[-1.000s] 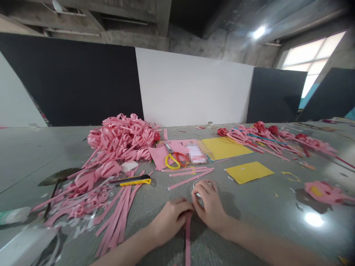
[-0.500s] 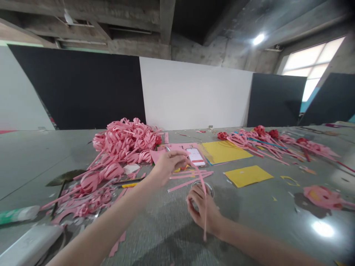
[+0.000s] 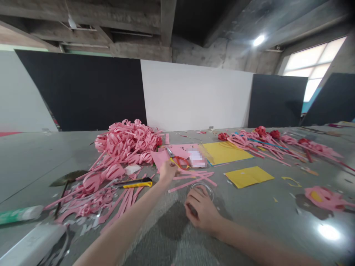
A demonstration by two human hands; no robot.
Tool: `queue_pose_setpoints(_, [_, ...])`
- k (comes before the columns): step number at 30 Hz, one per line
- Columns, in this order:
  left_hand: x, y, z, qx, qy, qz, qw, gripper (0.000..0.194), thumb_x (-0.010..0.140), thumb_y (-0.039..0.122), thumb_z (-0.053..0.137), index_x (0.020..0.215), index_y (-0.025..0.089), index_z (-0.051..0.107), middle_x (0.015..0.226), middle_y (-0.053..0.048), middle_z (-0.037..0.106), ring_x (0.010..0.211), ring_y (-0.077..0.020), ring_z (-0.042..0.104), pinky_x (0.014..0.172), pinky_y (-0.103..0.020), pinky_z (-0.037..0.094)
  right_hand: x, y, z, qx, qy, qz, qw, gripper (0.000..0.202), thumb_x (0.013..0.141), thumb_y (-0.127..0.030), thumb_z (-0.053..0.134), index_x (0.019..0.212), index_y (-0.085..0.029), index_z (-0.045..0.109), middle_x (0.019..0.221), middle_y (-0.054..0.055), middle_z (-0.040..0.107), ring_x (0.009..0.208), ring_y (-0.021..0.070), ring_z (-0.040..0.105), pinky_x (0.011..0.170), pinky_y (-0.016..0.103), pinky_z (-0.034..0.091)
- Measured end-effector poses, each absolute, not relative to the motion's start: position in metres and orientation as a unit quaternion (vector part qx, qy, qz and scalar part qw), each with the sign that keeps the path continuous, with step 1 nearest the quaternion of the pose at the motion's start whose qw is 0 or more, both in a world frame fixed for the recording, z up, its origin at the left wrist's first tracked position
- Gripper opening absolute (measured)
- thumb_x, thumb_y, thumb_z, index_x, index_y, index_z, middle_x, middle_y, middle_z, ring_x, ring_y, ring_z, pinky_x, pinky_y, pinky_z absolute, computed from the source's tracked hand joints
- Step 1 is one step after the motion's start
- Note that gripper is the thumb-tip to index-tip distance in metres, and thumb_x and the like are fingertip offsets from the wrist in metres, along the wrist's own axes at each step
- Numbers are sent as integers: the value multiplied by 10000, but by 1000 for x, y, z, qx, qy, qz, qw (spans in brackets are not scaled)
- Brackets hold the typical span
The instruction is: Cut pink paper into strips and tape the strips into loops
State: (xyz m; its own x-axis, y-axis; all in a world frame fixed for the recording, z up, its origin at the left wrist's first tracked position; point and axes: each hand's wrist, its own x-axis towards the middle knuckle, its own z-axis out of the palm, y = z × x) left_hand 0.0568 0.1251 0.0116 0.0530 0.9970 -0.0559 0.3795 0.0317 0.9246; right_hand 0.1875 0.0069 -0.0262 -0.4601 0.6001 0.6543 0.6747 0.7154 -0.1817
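My left hand (image 3: 168,171) is over the scissors (image 3: 181,160) with red and yellow handles, its fingers bent at the yellow part. What they hold, if anything, is hidden. The scissors lie on pink paper (image 3: 159,157), beside a phone (image 3: 197,158). My right hand (image 3: 202,208) rests on the grey table with curled fingers, against a clear ring-shaped roll (image 3: 210,190) that looks like tape. I cannot make out anything inside those fingers. Between the hands and the phone lie several loose pink paper strips (image 3: 184,185).
Left of my hands are a yellow-black utility knife (image 3: 138,182), a big heap of curled pink strips (image 3: 127,140), scraps and a green-white tube (image 3: 20,214). Yellow sheets (image 3: 248,176) lie to the right, with pink and red paper flowers (image 3: 260,131) and a pink flower (image 3: 321,197).
My left hand has come down and toward me to the scissors. The long pink strip it held no longer hangs in front of my right hand, which has hardly moved.
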Motion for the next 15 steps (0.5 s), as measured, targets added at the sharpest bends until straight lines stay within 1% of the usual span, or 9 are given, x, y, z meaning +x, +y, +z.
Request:
queue_pose_setpoints(5, [36,114,7,668,632,255,300,272,838,296,487,1067,150,498,1057,-65,533,876,-182,550,740,-379,467,187,7,-27,-373,-857,-49,353,93,721,-103,436,699,-179,486,727,24,514,743,160,454,818,375,305])
queue_pose_setpoints(10, [24,107,24,716,655,166,176,300,833,306,492,1094,157,482,1088,-72,516,919,-198,535,764,-399,454,188,7,-28,-373,-860,-47,346,94,724,-103,439,706,-181,486,734,20,515,744,156,456,834,375,296])
queue_pose_setpoints(15, [-17,108,46,748,647,85,119,286,836,297,490,1082,152,490,1075,-70,523,894,-188,544,746,-387,465,188,6,-26,-374,-863,-44,338,87,725,-104,443,707,-182,479,741,16,513,742,150,455,843,374,287])
